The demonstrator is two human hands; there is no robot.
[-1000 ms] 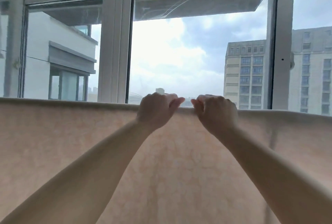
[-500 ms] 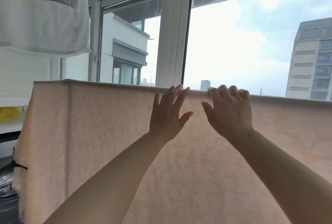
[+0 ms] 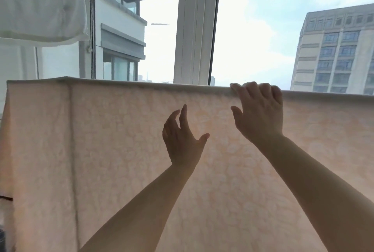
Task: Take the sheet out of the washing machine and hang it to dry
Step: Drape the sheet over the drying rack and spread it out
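Note:
A pale peach patterned sheet (image 3: 113,150) hangs draped over a horizontal rail, filling the lower view from its left end to the right frame edge. My right hand (image 3: 259,110) rests on the sheet's top fold, its fingers lying over the edge and the thumb spread out below. In front of the sheet, lower and to the left, my left hand (image 3: 182,140) is held up with its fingers spread and holds nothing. Whether it touches the cloth I cannot tell.
White laundry (image 3: 40,4) hangs at the upper left, above the sheet's left end. Behind the sheet stand a white window frame (image 3: 196,29) and glass panes, with buildings outside. A dark object shows at the lower left edge.
Both hands first gripped the top fold, then let go. My left hand has dropped below the edge and spread; my right hand has slid right along the fold. The view turned left.

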